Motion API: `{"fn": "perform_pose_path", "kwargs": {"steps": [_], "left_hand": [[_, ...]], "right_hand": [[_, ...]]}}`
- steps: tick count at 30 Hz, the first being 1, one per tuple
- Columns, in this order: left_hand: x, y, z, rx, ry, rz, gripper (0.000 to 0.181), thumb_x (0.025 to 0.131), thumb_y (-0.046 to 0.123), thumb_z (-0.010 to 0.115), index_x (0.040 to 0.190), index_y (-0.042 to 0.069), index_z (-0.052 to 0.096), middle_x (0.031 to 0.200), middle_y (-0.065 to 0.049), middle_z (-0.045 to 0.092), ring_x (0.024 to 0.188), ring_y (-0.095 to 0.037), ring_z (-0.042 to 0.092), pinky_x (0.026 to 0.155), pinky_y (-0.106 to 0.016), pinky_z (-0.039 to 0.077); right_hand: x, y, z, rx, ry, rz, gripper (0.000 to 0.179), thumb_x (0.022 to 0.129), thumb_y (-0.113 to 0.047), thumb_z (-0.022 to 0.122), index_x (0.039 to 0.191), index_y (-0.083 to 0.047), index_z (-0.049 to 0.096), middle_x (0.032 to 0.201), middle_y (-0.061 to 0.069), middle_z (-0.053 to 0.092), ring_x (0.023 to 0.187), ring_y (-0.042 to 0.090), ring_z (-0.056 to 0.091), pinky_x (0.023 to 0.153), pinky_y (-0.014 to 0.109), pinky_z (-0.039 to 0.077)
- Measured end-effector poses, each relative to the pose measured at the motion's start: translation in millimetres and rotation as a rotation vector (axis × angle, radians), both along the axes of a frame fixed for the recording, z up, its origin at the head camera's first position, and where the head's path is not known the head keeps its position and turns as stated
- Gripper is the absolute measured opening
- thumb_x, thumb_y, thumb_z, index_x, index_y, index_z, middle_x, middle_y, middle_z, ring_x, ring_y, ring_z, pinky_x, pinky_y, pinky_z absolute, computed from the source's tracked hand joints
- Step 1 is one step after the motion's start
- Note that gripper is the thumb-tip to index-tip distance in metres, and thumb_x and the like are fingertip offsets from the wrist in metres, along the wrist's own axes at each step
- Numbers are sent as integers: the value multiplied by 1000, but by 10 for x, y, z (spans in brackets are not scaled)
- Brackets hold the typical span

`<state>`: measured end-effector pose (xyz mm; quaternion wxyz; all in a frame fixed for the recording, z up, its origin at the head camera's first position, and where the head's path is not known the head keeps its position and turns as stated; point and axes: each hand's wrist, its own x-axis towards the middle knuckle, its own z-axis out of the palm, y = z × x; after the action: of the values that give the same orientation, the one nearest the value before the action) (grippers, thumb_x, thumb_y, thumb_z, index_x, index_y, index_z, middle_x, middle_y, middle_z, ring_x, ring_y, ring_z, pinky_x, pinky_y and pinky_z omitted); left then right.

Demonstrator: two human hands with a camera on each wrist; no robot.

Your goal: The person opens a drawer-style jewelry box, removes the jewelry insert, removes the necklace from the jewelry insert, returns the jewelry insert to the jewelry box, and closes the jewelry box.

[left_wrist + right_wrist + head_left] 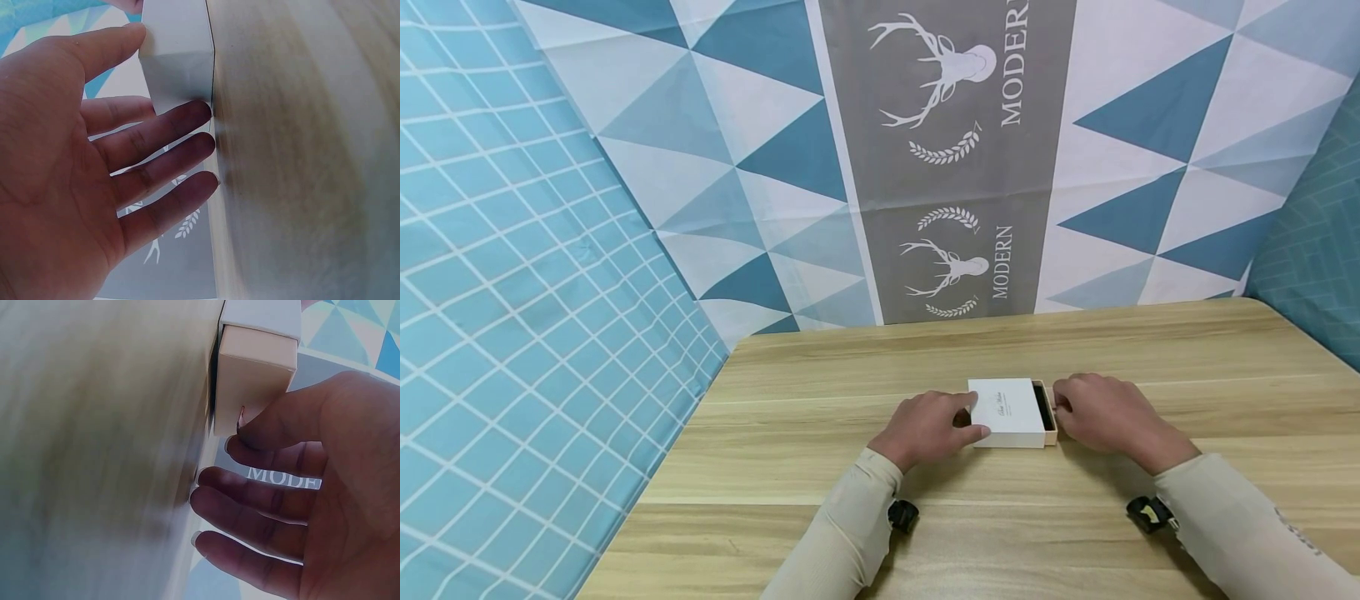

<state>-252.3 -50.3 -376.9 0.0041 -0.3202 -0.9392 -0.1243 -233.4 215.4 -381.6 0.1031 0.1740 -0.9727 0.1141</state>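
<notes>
A small white sliding box (1006, 410) with fine lettering on its lid lies on the wooden table. Its cream inner drawer (256, 362) sticks out a little at the right, showing a dark interior. With thumb and index finger, my left hand (925, 429) touches the left end of the white sleeve (178, 28); its other fingers are nearly straight beneath. My right hand (1105, 417) pinches a small ribbon pull tab (241, 417) on the drawer's end between thumb and index finger. The remaining right fingers are loosely bent beside the table surface.
The wooden table (760, 467) reaches back to a patterned cloth (955, 175) with grey and blue-white panels. A blue gridded cloth (535, 292) hangs at the left. Dark wrist devices (902, 517) sit under both sleeves.
</notes>
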Motion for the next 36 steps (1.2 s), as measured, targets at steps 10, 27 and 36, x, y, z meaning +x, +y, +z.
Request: {"fn": "perform_pose_path", "kwargs": {"steps": [10, 27, 36], "left_hand": [[-1, -3, 5, 7, 2, -9, 38, 96, 48, 64, 125, 23, 65, 91, 6, 63, 78, -10, 55, 67, -31, 46], [-4, 4, -3, -1, 4, -1, 47, 96, 49, 63, 135, 22, 63, 104, 4, 69, 86, -10, 59, 75, -33, 50], [0, 4, -2, 1, -3, 5, 46, 96, 49, 63, 134, 23, 63, 103, 5, 68, 86, -10, 59, 74, -33, 49]], "right_hand": [[-6, 16, -2, -7, -6, -1, 22, 86, -9, 61, 68, -20, 55, 65, -5, 47, 58, 13, 42, 51, 32, 34], [-12, 37, -5, -14, -1, -6, 24, 86, -9, 60, 66, -21, 53, 63, -5, 45, 56, 13, 41, 50, 32, 32], [-27, 47, -11, -12, -14, -16, 24, 87, -9, 59, 66, -20, 54, 63, -5, 46, 56, 13, 41, 50, 32, 32]]}}
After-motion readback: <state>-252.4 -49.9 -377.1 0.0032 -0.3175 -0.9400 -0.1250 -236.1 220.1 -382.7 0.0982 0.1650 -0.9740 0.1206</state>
